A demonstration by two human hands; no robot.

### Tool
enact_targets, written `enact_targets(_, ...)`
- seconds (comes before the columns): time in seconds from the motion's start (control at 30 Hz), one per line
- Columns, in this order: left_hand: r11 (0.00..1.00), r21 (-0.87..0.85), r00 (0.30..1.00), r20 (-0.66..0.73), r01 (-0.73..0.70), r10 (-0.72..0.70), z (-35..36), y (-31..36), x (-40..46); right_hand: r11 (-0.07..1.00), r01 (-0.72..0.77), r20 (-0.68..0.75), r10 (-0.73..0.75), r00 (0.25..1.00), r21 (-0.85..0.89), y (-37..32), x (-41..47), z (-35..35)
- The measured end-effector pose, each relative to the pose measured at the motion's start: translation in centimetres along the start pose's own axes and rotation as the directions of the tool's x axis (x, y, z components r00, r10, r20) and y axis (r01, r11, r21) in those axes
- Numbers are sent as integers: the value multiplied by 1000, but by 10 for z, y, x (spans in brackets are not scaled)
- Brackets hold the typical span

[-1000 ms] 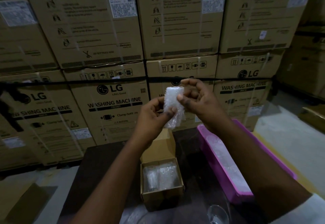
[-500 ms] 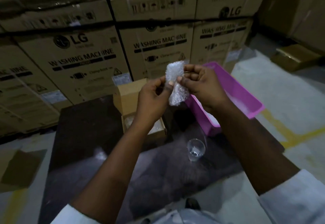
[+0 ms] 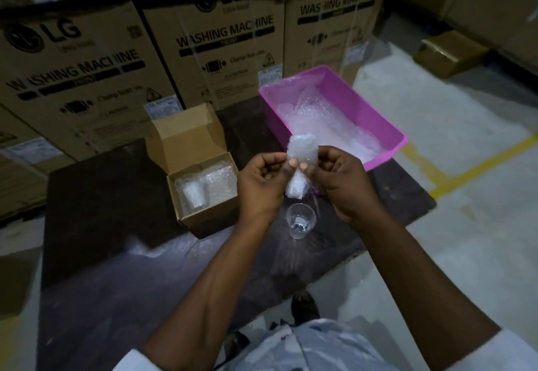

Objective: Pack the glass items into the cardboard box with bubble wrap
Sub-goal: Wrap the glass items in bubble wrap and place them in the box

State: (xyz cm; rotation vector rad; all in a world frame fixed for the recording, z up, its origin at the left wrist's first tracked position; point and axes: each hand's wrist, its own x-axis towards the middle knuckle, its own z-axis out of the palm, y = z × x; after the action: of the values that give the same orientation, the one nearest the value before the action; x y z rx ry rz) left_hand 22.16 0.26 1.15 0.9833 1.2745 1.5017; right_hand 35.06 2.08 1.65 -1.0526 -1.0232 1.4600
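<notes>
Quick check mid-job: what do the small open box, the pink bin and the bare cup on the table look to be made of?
Small open box: brown corrugated cardboard, matte, with folded flaps.
Pink bin: probably moulded plastic, smooth walls with a slight sheen.
Bare cup: clear and see-through with bright glints; likely glass, though clear plastic can't be ruled out.

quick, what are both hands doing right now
Left hand: closed on the bubble-wrapped bundle.
Right hand: closed on the same bundle, from the other side.
</notes>
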Motion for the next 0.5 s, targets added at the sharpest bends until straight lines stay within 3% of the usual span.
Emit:
enact_targets(0.13,999,-9,999,-7,36,-36,4,-20,-10,997,34,-74,-39,996,-66,16,-6,-5)
enact_targets(0.27,998,16,998,11,67,-67,0,-33,-12,996,-16,-46,12,999,-84,27,-12,-10)
enact_targets(0.5,968,249,986,161,-12,-30,-31,-69,-18,967,4,-147,-43,988,-254,37,-8,-27)
